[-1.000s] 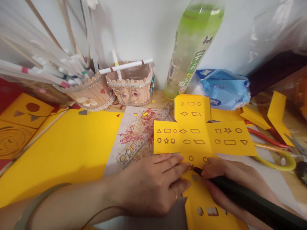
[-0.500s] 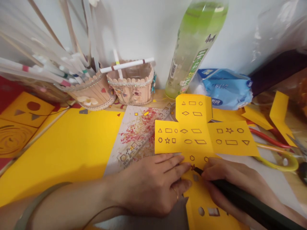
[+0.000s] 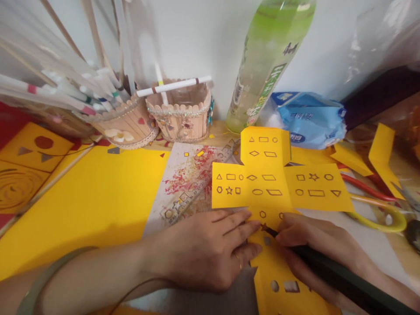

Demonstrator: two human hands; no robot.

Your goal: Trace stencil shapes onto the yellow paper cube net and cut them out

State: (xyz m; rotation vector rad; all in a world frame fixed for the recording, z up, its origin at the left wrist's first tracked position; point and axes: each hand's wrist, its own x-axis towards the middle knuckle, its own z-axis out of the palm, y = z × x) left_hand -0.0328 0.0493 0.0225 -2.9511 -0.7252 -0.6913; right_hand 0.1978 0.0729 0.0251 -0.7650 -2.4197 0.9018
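A yellow card cut in a cross shape (image 3: 269, 199), with small outlined shapes drawn on it, lies on the table. My left hand (image 3: 218, 247) rests flat with its fingers stretched over the left edge of the card's lower arm. In my right hand (image 3: 305, 236) is a black pen-shaped craft knife (image 3: 331, 267), its tip on a small star left of my fingers. Just below the tip is a small square opening. Round and rectangular openings show lower on the card. A dark grey surface (image 3: 226, 293) lies under my left hand.
Behind the card stand a green drink bottle (image 3: 262, 65), a blue wipes pack (image 3: 311, 118) and a stick-sided basket (image 3: 183, 118). A pen-filled holder (image 3: 124, 124) is at left. A clear ruler (image 3: 187, 199), yellow sheet (image 3: 108, 192) and yellow-handled scissors (image 3: 390, 218) lie around.
The whole view has shifted very slightly. Both hands keep nearly the same place on the card, and the knife tip stays at the star.
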